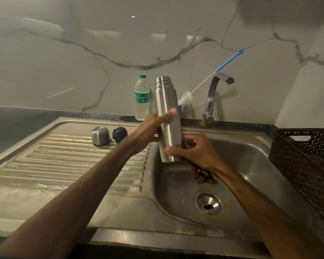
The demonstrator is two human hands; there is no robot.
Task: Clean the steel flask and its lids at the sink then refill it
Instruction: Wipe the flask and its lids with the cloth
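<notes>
Steel sink [251,157], veined marble wall [64,53]

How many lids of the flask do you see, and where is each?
2. The steel cap stands on the drainboard; the black stopper stands beside it, on its right. The flask itself carries none. Another could be hidden behind the left arm.

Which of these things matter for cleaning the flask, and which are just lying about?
In the job: flask, gripped by left hand; cloth, held by right hand against it; steel cap and black stopper on the drainboard; brush; tap; water bottle, likely for refilling.
Lying about: basket beside the sink.
</notes>
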